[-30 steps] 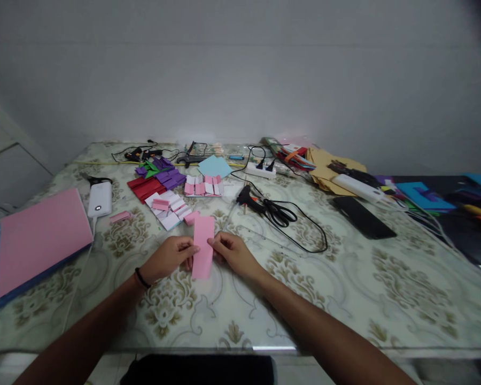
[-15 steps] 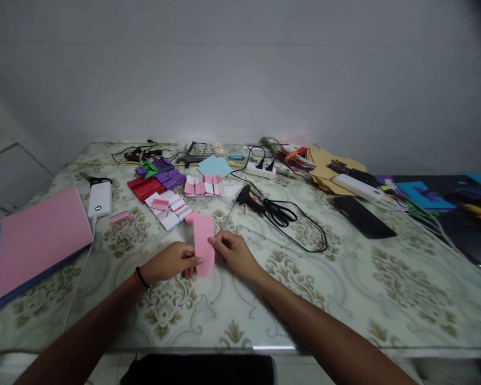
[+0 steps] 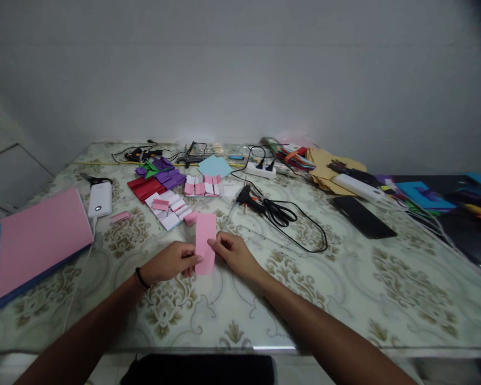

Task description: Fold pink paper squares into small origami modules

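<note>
A pink paper strip [image 3: 205, 235] stands upright between my hands above the patterned tabletop. My left hand [image 3: 178, 261] pinches its lower left edge, thumb in front and fingers behind. On the strip's right edge, about mid-height, the thumb and fingers of my right hand [image 3: 230, 250] grip it. Just beyond lie folded pink and white paper pieces [image 3: 169, 210] and another group of pink and white folds [image 3: 203, 185]. A black glue gun [image 3: 250, 199] with a coiled cord rests to the right of the strip.
Pink sheets [image 3: 44, 240] and a white power bank [image 3: 100, 199] lie left. Red folded paper [image 3: 145, 187] and purple pieces [image 3: 170, 176] sit further back. A white power strip [image 3: 260, 170] is behind the glue gun; a black phone [image 3: 363, 216] lies right.
The pink strip has shifted slightly right and up and looks a little straighter. Both hands keep their grip, almost unmoved.
</note>
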